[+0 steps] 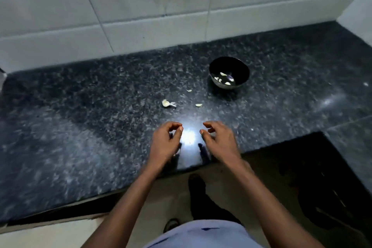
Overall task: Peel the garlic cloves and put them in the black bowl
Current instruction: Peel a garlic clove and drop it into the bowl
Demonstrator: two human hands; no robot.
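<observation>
Granite counter [100, 127]: dark speckled slab, glossy, bright glare patch at the near edge between my two hands.
Black bowl [239, 66]: sits on the counter, far right of my hands, well apart from them, upright.
Bowl contents: several pale garlic cloves [222, 74] at the bottom, plus one purplish bit I can't identify. Exact count is unclear due to blur.
Garlic on counter: one pale piece with a bit of loose skin [168, 103], far left of the glare; a smaller piece [198, 105] to its right; a tiny scrap [188, 90] farther back, near the bowl. Peeled clove or just skin, can't tell at this resolution.
Left hand [166, 143]: over the near edge of the counter, fingers loosely curled, thumb and index tips close together, nothing visible in the grip.
Right hand [220, 141]: mirrors the left, fingers curled and relaxed, thumb tip pointing toward the left hand, holding nothing I can see.
Hand spacing: apart, glare patch in the gap, neither touching garlic nor the bowl.
Contact with counter: can't tell whether my hands rest on the slab or hover just above.
Wall [141, 6]: white tiles behind the counter, stained streak near the middle.
Below counter: pale floor, my foot in a dark shoe [198, 191], light blue clothing [201, 233] at bottom edge.
</observation>
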